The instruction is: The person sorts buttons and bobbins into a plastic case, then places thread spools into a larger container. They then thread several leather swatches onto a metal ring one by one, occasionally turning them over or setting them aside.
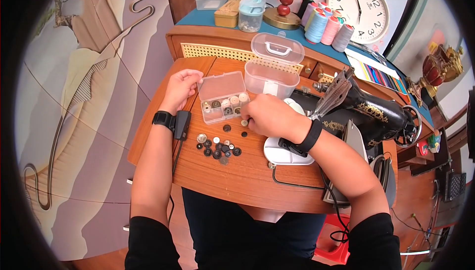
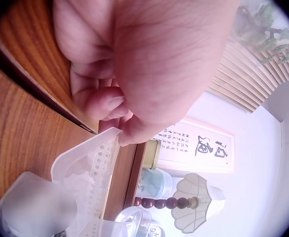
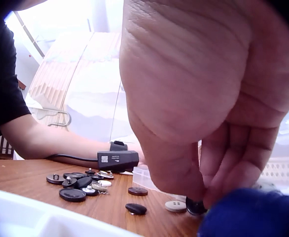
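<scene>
A small clear compartment box stands open on the table, with light and dark buttons in its front compartments. The raised lid has its upper left corner pinched between the thumb and fingers of my left hand; the left wrist view shows the fingertips at that corner. My right hand is at the box's front right corner, pinching a dark button at the tabletop. A beige button lies beside it. Two dark buttons, one brownish and one black, lie nearer me.
A pile of mostly black buttons lies in front of the box. Behind stands a larger clear box with its lid up. A white tray sits under my right forearm, near a black sewing machine. Thread spools stand at the back.
</scene>
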`<state>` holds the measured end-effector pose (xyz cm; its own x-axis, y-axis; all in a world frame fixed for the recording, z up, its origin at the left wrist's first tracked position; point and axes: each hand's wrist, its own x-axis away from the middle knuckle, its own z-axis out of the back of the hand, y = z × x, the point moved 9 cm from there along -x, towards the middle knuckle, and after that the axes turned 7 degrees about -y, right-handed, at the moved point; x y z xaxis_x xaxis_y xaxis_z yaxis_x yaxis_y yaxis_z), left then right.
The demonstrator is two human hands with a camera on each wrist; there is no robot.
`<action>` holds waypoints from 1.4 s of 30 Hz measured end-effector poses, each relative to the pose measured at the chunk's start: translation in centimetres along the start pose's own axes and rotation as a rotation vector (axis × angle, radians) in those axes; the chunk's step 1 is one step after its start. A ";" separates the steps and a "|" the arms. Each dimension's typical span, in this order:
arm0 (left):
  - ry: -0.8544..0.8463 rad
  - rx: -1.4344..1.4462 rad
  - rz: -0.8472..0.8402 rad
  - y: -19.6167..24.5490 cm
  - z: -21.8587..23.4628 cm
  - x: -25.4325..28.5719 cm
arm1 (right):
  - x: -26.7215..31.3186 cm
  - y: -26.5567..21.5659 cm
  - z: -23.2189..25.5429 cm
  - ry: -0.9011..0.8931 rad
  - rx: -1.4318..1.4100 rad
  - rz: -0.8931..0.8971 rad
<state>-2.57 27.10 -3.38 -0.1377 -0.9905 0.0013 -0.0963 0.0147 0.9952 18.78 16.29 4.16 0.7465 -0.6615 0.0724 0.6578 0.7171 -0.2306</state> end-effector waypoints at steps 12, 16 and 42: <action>-0.023 0.032 -0.014 0.1 -0.3 0.0 | -0.5 1.5 2.6 0.360 -0.300 0.091; -0.025 0.031 -0.015 0.1 -0.2 0.0 | -0.8 2.0 2.4 0.356 -0.367 0.066; -0.022 0.007 -0.018 0.0 -0.1 -0.1 | 0.2 1.8 1.0 -0.008 -0.037 -0.167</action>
<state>-2.47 27.20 -3.35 -0.1574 -0.9874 -0.0191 -0.1062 -0.0023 0.9943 20.22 17.69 4.73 0.6279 -0.7690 0.1203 0.7688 0.5886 -0.2500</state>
